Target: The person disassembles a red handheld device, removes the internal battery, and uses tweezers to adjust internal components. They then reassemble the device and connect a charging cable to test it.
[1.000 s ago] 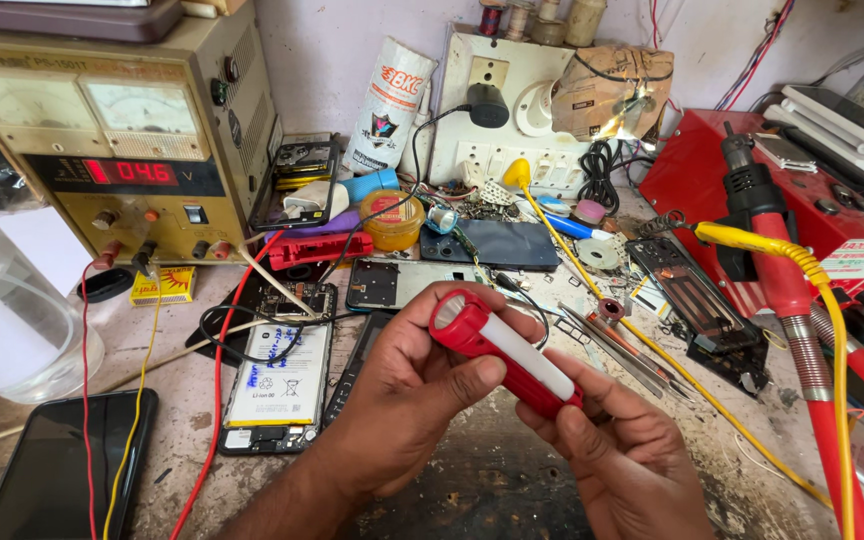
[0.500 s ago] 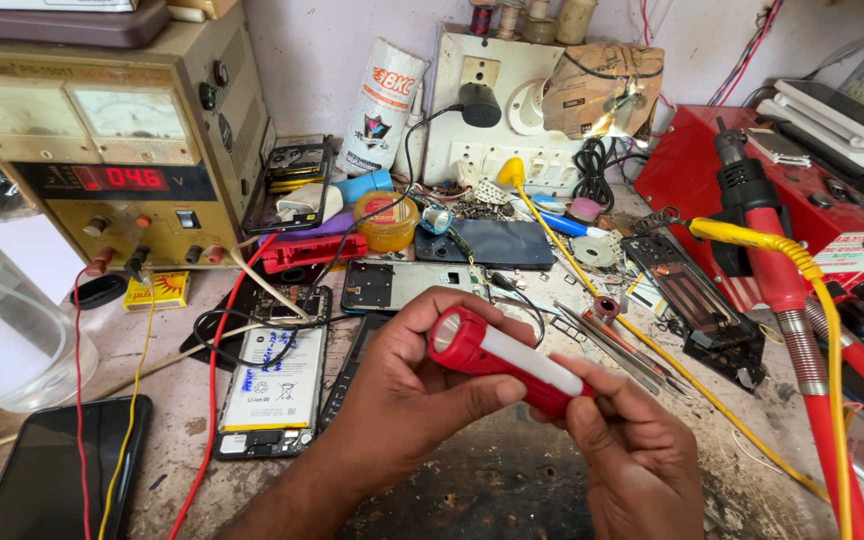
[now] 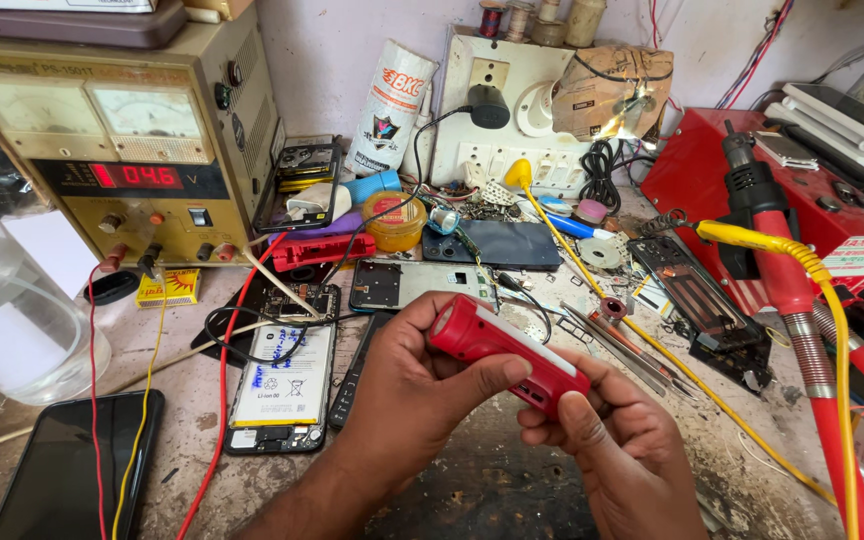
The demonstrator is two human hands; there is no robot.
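Head view: both hands [image 3: 512, 420] closed round red torch [image 3: 507, 352].

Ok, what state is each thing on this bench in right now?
Red torch: held in both hands, above the bench.
Left hand: gripping torch.
Right hand: supporting torch end.
Power supply: display lit.
Opened phone: back off, lying flat.
Black phone: screen dark.

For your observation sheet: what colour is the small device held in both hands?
The device is red with a white strip along one side, seen best in the head view.
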